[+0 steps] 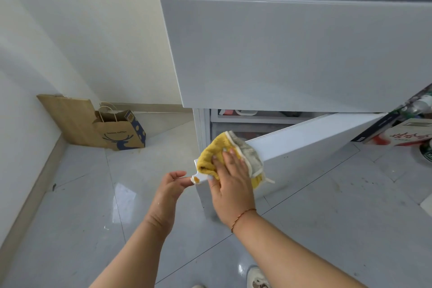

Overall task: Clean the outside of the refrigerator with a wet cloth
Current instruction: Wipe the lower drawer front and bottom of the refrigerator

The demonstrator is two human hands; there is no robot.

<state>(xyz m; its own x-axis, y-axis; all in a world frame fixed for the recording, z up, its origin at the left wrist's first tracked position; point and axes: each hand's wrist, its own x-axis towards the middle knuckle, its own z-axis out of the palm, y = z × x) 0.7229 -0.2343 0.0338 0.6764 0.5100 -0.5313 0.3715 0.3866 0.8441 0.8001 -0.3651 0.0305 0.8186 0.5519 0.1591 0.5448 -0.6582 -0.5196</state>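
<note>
- Refrigerator [292, 54] bottom door [304, 138] hangs open; my left hand [169, 190] pinches its near corner.
- Just beyond, my right hand [231, 182] presses flat the yellow-grey cloth [233, 154] onto the door's top edge.
- Paper bag [121, 131] stands well left of the refrigerator.

Brown paper bag [121, 132] against wooden board [70, 119], cardboard box [406, 134] on tiled floor [70, 206].
</note>
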